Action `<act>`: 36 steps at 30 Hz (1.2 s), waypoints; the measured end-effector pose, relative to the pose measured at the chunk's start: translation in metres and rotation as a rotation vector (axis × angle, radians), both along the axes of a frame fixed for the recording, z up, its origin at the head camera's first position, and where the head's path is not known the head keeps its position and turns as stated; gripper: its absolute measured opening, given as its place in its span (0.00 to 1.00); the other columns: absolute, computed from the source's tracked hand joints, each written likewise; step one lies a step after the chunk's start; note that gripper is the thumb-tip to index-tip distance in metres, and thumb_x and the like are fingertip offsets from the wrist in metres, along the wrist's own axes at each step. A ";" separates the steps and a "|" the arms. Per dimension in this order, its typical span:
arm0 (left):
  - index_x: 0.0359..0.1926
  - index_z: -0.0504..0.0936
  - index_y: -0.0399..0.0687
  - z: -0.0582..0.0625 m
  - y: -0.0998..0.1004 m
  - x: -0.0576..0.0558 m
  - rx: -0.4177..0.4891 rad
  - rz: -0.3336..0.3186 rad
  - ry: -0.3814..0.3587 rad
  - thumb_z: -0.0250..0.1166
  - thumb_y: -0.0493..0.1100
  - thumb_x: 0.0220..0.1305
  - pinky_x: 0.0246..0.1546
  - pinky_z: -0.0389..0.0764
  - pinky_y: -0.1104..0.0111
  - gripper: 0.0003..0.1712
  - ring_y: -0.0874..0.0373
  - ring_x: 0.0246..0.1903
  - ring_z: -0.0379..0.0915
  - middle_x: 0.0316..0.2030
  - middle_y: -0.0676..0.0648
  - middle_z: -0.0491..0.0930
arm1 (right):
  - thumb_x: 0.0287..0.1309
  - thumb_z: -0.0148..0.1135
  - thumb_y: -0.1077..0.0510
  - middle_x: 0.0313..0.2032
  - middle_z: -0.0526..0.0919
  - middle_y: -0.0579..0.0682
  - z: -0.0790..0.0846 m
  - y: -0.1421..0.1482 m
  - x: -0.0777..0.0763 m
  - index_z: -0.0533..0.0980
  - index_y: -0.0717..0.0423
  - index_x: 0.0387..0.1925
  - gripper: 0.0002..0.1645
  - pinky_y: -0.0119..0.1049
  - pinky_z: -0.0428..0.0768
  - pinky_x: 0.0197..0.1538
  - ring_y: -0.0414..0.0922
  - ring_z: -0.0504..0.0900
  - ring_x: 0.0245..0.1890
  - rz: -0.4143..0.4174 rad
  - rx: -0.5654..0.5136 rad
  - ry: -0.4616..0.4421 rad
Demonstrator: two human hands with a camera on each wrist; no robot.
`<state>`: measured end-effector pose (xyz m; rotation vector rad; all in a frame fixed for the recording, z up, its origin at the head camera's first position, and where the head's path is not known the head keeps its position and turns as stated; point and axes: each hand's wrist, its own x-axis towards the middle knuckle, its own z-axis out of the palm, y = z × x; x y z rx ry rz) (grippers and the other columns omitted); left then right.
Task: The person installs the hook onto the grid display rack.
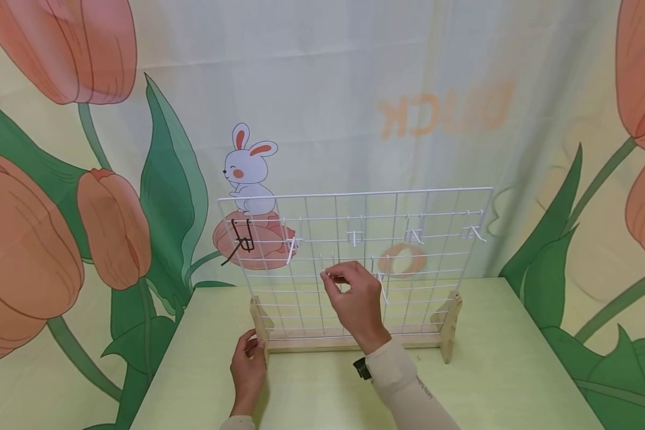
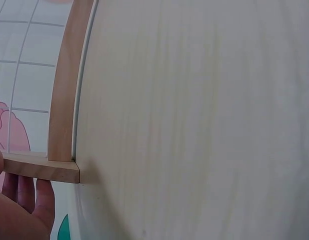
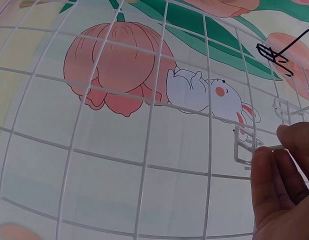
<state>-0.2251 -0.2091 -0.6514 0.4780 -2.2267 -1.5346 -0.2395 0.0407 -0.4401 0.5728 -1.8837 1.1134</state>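
Observation:
A white wire grid panel (image 1: 355, 194) stands upright in a wooden stand (image 1: 349, 345). My right hand (image 1: 357, 298) pinches the prong of a white hook (image 3: 239, 150) between thumb and index finger, at the middle of the grid. In the right wrist view the hook's frame lies against the wires; whether it is latched there, I cannot tell. Low on the left, my left hand (image 1: 248, 370) grips the stand's left wooden foot (image 2: 44, 170), its thumb on one side and fingers on the other.
A black hook (image 1: 244, 242) hangs at the grid's upper left. Several other white hooks (image 1: 355, 237) hang along the upper rows, and one white hook (image 1: 383, 289) is lower, right of my right hand. Behind the pale table (image 1: 193, 358) hangs a printed curtain (image 1: 322, 107).

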 end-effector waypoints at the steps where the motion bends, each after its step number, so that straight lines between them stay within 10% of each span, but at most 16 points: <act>1: 0.66 0.79 0.51 0.001 0.000 0.000 0.003 -0.002 -0.002 0.64 0.36 0.75 0.44 0.79 0.70 0.21 0.46 0.52 0.83 0.52 0.40 0.85 | 0.58 0.78 0.65 0.34 0.88 0.51 -0.001 0.000 0.000 0.87 0.58 0.36 0.05 0.37 0.89 0.40 0.44 0.89 0.34 -0.003 0.004 0.004; 36: 0.66 0.78 0.51 -0.001 0.000 0.000 0.021 -0.016 -0.014 0.63 0.37 0.76 0.45 0.79 0.70 0.21 0.46 0.53 0.83 0.53 0.39 0.84 | 0.53 0.81 0.63 0.36 0.90 0.52 -0.024 0.001 0.003 0.88 0.60 0.37 0.09 0.40 0.89 0.39 0.47 0.91 0.35 -0.017 0.036 0.022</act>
